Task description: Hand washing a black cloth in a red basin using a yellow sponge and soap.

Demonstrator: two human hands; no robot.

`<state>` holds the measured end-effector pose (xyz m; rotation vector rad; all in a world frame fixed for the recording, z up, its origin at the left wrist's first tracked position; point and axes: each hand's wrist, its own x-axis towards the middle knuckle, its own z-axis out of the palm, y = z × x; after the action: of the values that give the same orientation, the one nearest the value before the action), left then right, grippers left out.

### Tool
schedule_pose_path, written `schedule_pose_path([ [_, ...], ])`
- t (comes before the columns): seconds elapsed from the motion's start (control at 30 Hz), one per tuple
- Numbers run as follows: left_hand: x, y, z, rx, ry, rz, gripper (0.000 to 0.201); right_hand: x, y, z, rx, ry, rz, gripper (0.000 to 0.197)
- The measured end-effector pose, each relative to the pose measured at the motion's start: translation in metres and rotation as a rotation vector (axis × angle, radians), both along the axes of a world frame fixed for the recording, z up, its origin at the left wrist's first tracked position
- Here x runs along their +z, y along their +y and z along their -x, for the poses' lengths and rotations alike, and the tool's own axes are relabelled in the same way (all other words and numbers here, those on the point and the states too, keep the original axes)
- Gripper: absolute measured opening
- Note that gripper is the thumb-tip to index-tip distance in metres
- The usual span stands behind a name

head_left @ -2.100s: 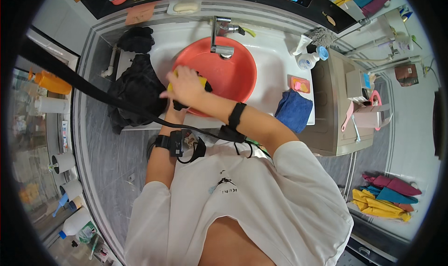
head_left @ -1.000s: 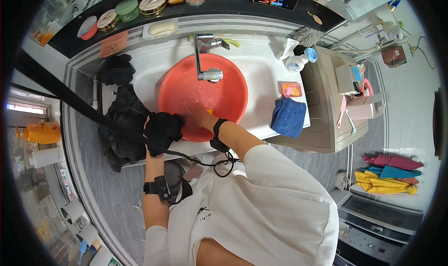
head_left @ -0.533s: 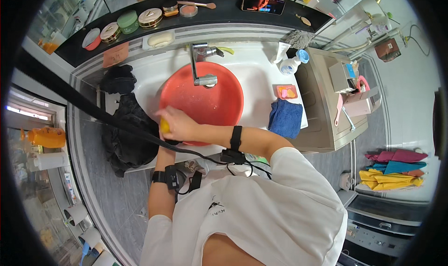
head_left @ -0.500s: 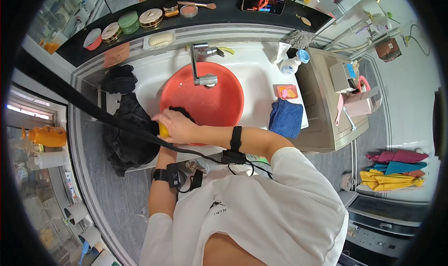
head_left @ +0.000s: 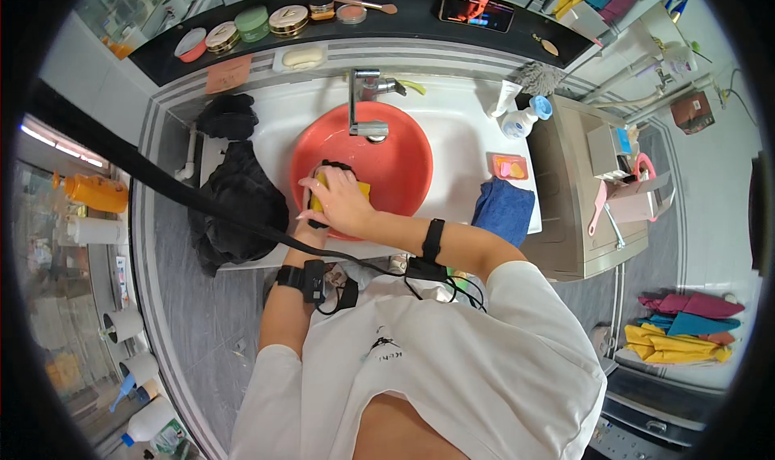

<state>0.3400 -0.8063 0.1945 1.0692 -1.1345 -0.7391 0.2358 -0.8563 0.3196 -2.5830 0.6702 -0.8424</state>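
Note:
Over the near left part of the red basin (head_left: 400, 157), my right hand (head_left: 345, 203) is closed around a yellow block (head_left: 320, 189) that looks like a bar of soap. It presses the block on a piece of black cloth (head_left: 342, 167). My left hand (head_left: 308, 229) is under the right one, mostly covered by it, and appears to hold the black cloth from below. Left of the basin, a large heap of black cloth (head_left: 242, 206) hangs over the sink's edge. Behind it lies a smaller black bundle (head_left: 227, 116).
The chrome tap (head_left: 363, 105) reaches over the basin. On the white sink (head_left: 452, 149), right side, are a blue cloth (head_left: 502, 211), a pink dish (head_left: 507, 166) and a pump bottle (head_left: 523, 119). A black shelf (head_left: 412, 26) holds cosmetics and a phone. A black strap crosses the view.
Both hands have moved right from the basin's left rim to over its inside, carrying the black cloth and yellow block. The view has shifted slightly.

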Motion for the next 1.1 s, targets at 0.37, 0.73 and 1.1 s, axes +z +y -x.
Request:
schedule_pose_path([
  [0.37, 0.044, -0.023, 0.007, -0.636, 1.241, -0.277, 0.039, -0.002, -0.003, 0.025, -0.276, -0.031, -0.027, 0.057],
  [0.73, 0.000, -0.029, 0.004, -0.580, 0.777, -0.357, 0.037, 0.000, -0.018, 0.033, -0.284, 0.015, -0.009, 0.061],
  [1.1, 0.023, -0.015, 0.015, -0.593, 0.902, -0.346, 0.037, 0.007, -0.025, 0.032, -0.303, 0.057, 0.039, 0.060],
])
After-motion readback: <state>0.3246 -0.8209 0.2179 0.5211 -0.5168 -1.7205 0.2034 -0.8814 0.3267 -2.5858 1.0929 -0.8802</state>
